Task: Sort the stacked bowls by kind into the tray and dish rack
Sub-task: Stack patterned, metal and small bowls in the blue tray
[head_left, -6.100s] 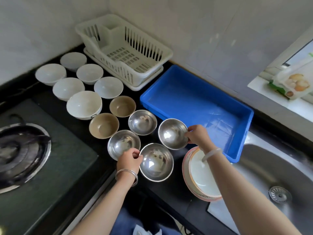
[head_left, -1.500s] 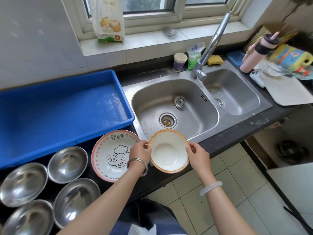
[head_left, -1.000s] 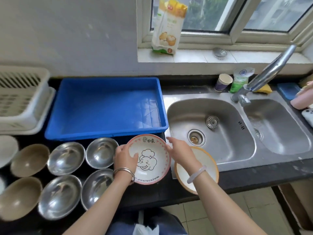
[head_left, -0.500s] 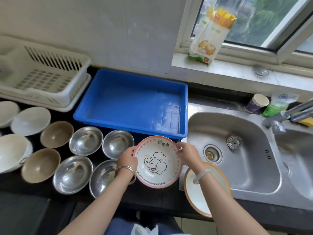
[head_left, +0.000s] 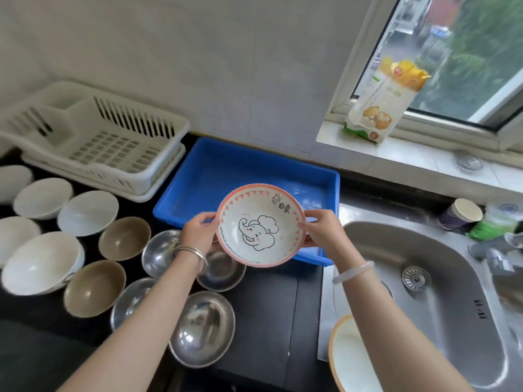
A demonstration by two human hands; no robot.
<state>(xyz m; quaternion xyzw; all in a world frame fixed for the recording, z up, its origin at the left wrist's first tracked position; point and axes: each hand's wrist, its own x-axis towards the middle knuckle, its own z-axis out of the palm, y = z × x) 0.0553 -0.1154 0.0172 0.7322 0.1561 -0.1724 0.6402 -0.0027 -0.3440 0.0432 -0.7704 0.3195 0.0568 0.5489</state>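
both hands (head_left: 199, 232) grip elephant bowl (head_left: 260, 225), over tray edge (head_left: 311, 258)

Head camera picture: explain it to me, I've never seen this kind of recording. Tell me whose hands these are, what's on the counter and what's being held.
No machine here: a person wears a camera on the head, looking down at their own hands. The left hand and right hand hold an elephant bowl by its rim, above the near edge of a blue tray. A white dish rack sits to the left. On the dark counter lie steel bowls, brown bowls and white bowls. A sink is on the right.
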